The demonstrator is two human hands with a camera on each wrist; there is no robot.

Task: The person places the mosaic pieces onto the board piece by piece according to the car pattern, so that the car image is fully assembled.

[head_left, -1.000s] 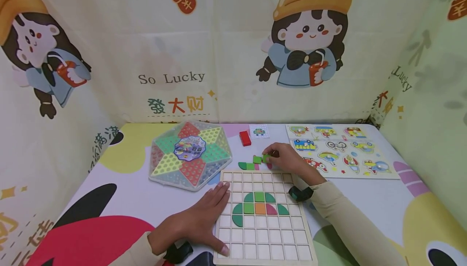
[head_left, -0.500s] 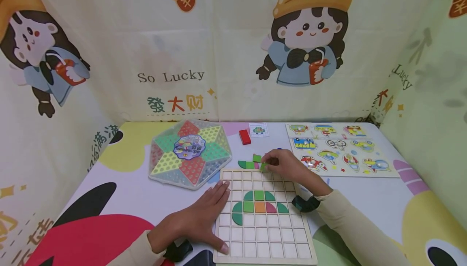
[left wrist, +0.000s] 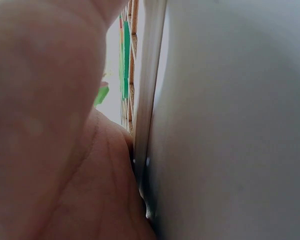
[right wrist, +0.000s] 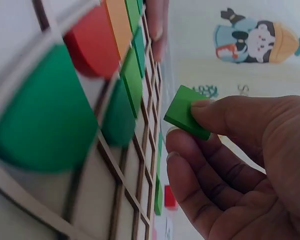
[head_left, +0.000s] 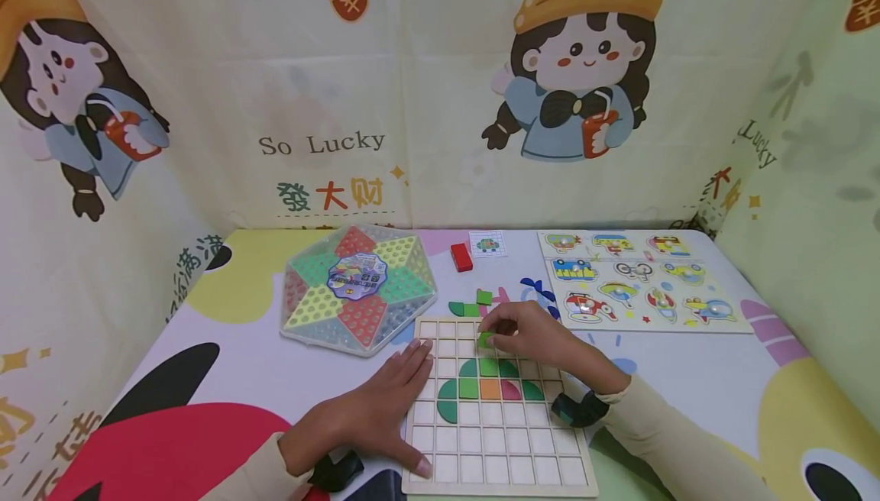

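Observation:
My right hand (head_left: 525, 331) pinches a light green square tile (right wrist: 186, 112) between thumb and fingers, over the far rows of a wooden grid board (head_left: 474, 469). Along the board's left edge rests my left hand (head_left: 374, 409), its fingers spread and straight. Several pieces sit in the grid: green quarter-rounds (head_left: 448, 412), light green squares (head_left: 468, 389), an orange square (head_left: 490, 389) and a red quarter-round (head_left: 511, 390). Past the board's far edge lie more loose green pieces (head_left: 470, 309); some of that area is behind my right hand.
A hexagonal Chinese checkers box (head_left: 323, 333) stands left of the board. Behind are a red block (head_left: 461, 257) and a small picture card (head_left: 488, 244). A vehicle peg puzzle (head_left: 646, 318) lies at the back right, near the curtain (head_left: 440, 180).
My right hand has picked up a green square from the loose pieces and carried it toward me, over the grid's far rows. My left hand has stayed on the board's edge.

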